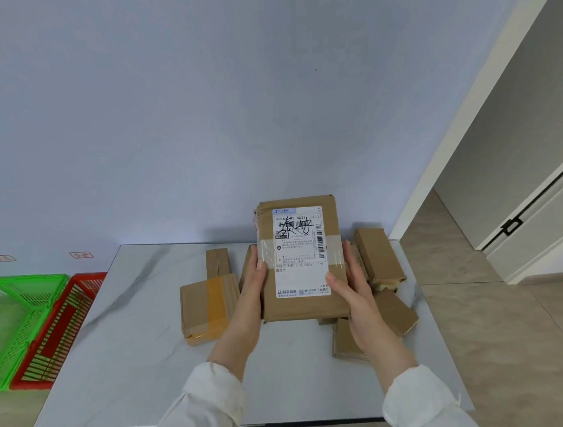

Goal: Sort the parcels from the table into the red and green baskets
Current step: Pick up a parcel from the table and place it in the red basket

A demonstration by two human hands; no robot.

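A brown cardboard parcel (303, 305) with a white shipping label and handwritten black marks is held up above the table, label facing me. My left hand (250, 291) grips its left edge and my right hand (354, 288) grips its right edge. Several more brown parcels lie on the white marble table (133, 335): a taped one (208, 307) to the left, a narrow one (217, 260) behind it, and others (378, 255) to the right, partly hidden by the held parcel. The green basket (9, 325) and the red basket (61, 332) stand on the floor left of the table.
Two small paper signs (80, 255) are stuck on the wall above the baskets. A doorway with a white frame (463, 105) opens to the right. Tiled floor (508, 332) lies right of the table.
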